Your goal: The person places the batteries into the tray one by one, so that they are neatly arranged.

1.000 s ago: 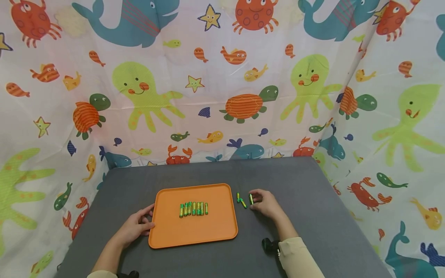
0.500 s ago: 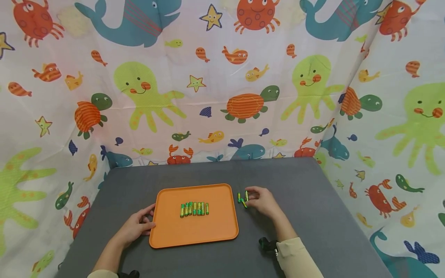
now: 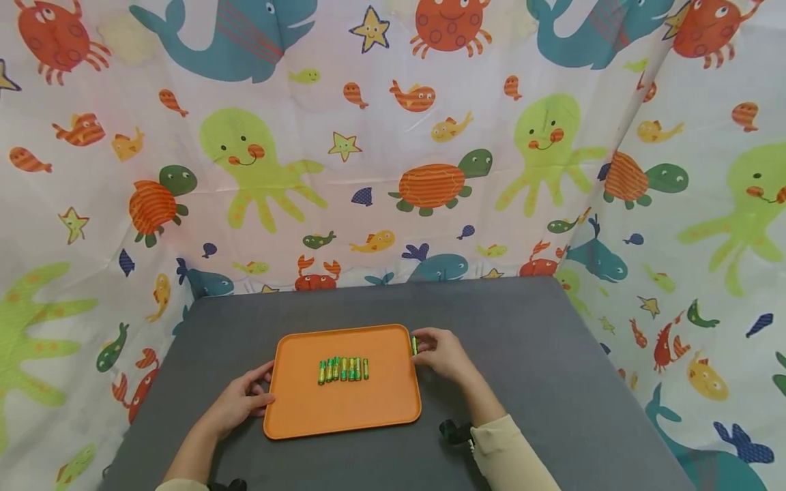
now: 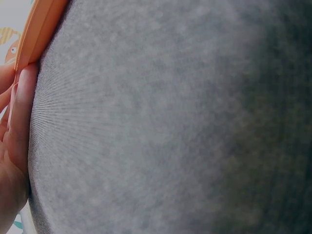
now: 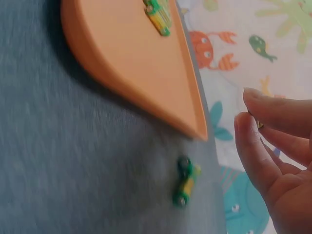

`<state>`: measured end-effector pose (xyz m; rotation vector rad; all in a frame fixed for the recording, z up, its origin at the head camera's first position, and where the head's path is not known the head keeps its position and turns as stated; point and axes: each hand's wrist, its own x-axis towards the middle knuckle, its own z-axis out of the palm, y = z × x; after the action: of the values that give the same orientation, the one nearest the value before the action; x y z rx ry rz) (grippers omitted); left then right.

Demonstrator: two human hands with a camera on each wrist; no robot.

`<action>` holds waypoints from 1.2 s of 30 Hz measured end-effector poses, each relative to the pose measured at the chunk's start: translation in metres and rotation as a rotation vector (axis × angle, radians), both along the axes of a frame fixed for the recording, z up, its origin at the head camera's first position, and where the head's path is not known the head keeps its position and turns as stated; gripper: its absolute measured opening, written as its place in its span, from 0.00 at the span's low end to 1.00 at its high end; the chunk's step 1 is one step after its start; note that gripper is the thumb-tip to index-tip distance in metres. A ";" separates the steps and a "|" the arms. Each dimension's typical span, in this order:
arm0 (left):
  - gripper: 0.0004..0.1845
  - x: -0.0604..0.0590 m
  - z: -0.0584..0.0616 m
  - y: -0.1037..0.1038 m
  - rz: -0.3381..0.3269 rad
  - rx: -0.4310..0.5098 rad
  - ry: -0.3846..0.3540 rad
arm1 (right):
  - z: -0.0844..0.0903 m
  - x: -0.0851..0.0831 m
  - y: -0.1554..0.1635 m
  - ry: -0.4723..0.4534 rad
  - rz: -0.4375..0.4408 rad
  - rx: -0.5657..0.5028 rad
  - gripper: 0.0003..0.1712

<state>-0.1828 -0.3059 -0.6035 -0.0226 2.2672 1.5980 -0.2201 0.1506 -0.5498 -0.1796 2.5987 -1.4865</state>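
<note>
An orange tray [image 3: 344, 416] lies on the grey table, with a row of several green and yellow batteries [image 3: 344, 369] near its middle. My left hand [image 3: 242, 395] grips the tray's left rim, thumb over the edge and other fingers at its side; the left wrist view catches the fingertips on the tray wall [image 4: 36, 34]. Between thumb and fingertips my right hand [image 3: 443, 356] pinches one upright battery [image 3: 414, 346] right at the tray's right rim. In the right wrist view this battery is mostly hidden by the fingers, and loose batteries [image 5: 187, 187] lie on the table below the hand.
The grey table [image 3: 491, 307] reaches back to a white curtain [image 3: 368, 204] printed with sea animals, which also runs along both sides. A black wrist camera [image 3: 456, 432] sits at the right wrist, close above the tabletop.
My right hand has moved left with the battery, over the loose ones, to the tray's right rim; it now covers the loose batteries in the head view. The left hand and tray stay put.
</note>
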 end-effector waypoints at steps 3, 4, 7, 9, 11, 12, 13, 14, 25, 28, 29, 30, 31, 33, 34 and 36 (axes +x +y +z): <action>0.42 -0.001 0.000 0.000 0.008 0.002 0.005 | 0.003 0.000 -0.012 -0.002 0.027 -0.004 0.28; 0.42 -0.001 0.000 -0.001 0.014 0.002 0.003 | 0.003 -0.001 -0.017 -0.003 0.037 -0.008 0.28; 0.42 -0.002 0.001 -0.001 0.011 -0.005 0.005 | 0.003 -0.001 -0.030 -0.015 0.062 -0.019 0.28; 0.42 -0.002 0.001 -0.001 0.003 -0.006 0.006 | 0.002 -0.001 -0.037 -0.020 0.074 -0.027 0.28; 0.42 -0.002 0.002 -0.001 -0.009 -0.004 0.011 | 0.001 -0.002 -0.044 -0.023 0.083 -0.034 0.29; 0.42 -0.002 0.002 0.000 -0.003 0.000 0.007 | 0.000 -0.002 -0.046 -0.022 0.088 -0.037 0.29; 0.42 -0.002 0.002 0.000 -0.009 0.001 0.012 | -0.001 -0.003 -0.049 -0.020 0.093 -0.039 0.29; 0.42 -0.002 0.002 0.000 -0.014 0.002 0.014 | -0.002 -0.003 -0.051 -0.016 0.096 -0.037 0.29; 0.42 -0.002 0.003 0.001 0.011 -0.008 -0.019 | -0.016 -0.004 -0.074 -0.034 0.096 0.011 0.29; 0.42 -0.003 0.003 0.000 0.014 -0.008 -0.019 | -0.021 -0.003 -0.079 -0.050 0.089 0.029 0.29; 0.42 -0.003 0.003 0.000 0.011 -0.008 -0.017 | -0.023 -0.003 -0.081 -0.053 0.091 0.030 0.29; 0.42 -0.003 0.003 0.000 0.009 -0.008 -0.016 | -0.025 -0.003 -0.082 -0.059 0.089 0.037 0.29; 0.42 -0.003 0.003 0.000 0.007 -0.008 -0.015 | -0.026 -0.003 -0.083 -0.059 0.089 0.049 0.29; 0.42 -0.003 0.002 0.000 0.008 -0.010 -0.015 | -0.029 -0.002 -0.087 -0.056 0.083 0.071 0.30; 0.42 -0.003 0.002 0.000 0.008 -0.011 -0.014 | -0.031 -0.002 -0.089 -0.049 0.082 0.082 0.30; 0.42 -0.003 0.001 0.000 0.008 -0.015 -0.011 | -0.032 -0.001 -0.092 -0.032 0.088 0.107 0.29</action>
<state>-0.1861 -0.3063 -0.6021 -0.0449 2.2731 1.5815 -0.2215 0.0584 -0.5819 -0.2518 2.6003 -1.3076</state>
